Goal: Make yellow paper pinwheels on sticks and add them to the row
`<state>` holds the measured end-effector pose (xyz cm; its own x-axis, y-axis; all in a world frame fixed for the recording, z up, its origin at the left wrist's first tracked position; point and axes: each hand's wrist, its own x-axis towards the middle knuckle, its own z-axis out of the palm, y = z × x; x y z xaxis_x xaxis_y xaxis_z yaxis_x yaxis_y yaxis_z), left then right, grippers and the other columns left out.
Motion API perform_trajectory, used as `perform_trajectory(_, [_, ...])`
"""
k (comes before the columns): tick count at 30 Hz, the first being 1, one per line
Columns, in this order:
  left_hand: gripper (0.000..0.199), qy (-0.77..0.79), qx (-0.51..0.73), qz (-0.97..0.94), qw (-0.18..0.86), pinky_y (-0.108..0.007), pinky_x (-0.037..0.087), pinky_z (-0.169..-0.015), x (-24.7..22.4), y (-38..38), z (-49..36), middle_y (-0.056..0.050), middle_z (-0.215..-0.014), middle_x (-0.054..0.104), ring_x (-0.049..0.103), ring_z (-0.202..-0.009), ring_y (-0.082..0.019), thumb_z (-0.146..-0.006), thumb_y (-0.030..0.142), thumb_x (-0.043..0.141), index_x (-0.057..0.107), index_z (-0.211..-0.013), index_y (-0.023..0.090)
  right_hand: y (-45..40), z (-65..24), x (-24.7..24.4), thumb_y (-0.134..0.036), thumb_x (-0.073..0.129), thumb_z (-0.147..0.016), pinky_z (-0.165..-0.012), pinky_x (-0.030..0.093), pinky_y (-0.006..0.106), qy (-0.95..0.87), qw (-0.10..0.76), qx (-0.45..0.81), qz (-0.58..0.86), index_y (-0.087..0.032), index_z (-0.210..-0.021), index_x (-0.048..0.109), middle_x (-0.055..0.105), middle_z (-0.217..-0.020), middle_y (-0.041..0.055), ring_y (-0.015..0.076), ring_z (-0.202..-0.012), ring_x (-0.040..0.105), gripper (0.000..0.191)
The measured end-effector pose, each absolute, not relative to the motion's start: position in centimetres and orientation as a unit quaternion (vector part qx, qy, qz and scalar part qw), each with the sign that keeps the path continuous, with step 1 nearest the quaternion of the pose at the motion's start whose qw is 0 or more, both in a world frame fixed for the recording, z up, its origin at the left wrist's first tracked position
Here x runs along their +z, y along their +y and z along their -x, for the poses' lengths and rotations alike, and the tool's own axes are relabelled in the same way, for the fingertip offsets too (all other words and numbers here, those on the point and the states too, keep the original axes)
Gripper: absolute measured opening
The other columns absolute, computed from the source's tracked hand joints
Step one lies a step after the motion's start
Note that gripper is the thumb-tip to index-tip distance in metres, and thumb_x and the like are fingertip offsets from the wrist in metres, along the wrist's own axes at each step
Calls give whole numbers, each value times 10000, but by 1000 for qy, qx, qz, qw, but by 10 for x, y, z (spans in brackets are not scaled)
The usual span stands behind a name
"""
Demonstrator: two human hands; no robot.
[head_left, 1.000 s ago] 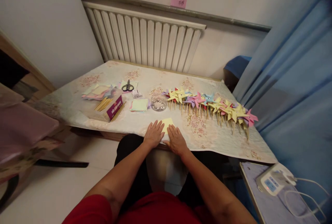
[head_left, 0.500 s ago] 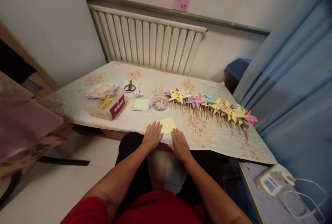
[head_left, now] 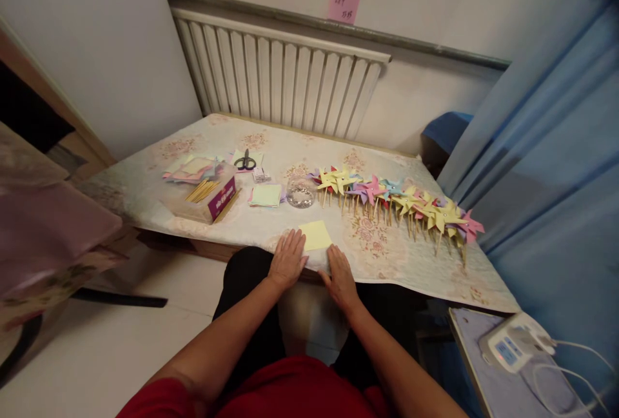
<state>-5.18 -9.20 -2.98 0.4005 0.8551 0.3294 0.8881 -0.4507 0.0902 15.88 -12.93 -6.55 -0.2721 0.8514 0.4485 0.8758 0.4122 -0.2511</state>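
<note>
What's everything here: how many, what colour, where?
Table: one, floral, centre
Paper sheet: one, yellow, table's near edge
Pinwheels: many, mixed, table's right
Dish: one, clear, centre
Paper stack: one, green-topped, left of dish
Scissors: one, dark, behind stack
Stick box: one, clear, table's left
Loose papers: several, pastel, behind box
Radiator: one, white, far wall
Note: one, pink, wall
Curtain: one, blue, right
Device: one, white, lower right
Left hand: one, bare, sheet's left edge
Right hand: one, bare, sheet's near right corner

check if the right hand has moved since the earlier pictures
Yes: against the tablecloth flowers, the right hand has shifted rightward and slightly down the view, and more of the yellow paper shows.
</note>
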Motion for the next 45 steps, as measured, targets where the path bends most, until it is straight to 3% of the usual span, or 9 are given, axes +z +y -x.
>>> perform_trajectory(6, [571, -479, -158, 863, 46, -532, 241, -1240, -35, -89, 47, -128, -1615, 361, 263, -1526, -278, -999, 368, 393, 413, -1529, 157, -104, -150, -46, -402, 544, -972, -1201, 308, 590, -854, 225, -36, 467, -86, -1589, 217, 332, -1603, 234, 323, -1535, 230, 766])
perform_trajectory(13, [575, -475, -124, 871, 25, -528, 232, -1242, -42, -89, 46, -105, -1612, 373, 304, -1508, -278, -1005, 393, 375, 414, -1527, 156, -88, -148, -49, -487, 589, -946, -1204, 285, 580, -883, 144, -54, 443, -14, -1501, 395, 391, -1557, 274, 368, -1495, 308, 754])
perform_trajectory(28, [581, -482, -127, 866, 36, -507, 254, -1227, -42, -92, 45, -106, -1605, 389, 320, -1499, -283, -1002, 420, 402, 425, -1517, 151, -102, -176, -59, -428, 579, -958, -1202, 279, 583, -853, 166, -62, 492, -37, -1537, 330, 376, -1570, 263, 361, -1509, 278, 742])
perform_trajectory(38, [580, -486, -134, 862, 50, -499, 251, -1223, -44, -93, 44, -110, -1604, 390, 321, -1497, -280, -1000, 414, 417, 428, -1513, 146, -103, -174, -48, -439, 429, -1022, -1211, 301, 595, -827, 269, -9, 493, -105, -1592, 226, 359, -1591, 224, 320, -1530, 249, 691])
perform_trajectory(45, [580, -494, -116, 861, 23, -494, 260, -1219, -39, -92, 42, -96, -1606, 390, 323, -1495, -274, -1007, 376, 387, 385, -1546, 160, -63, -130, -33, -428, 460, -1010, -1206, 320, 572, -868, 221, 49, 442, -94, -1531, 385, 417, -1559, 221, 309, -1503, 320, 623])
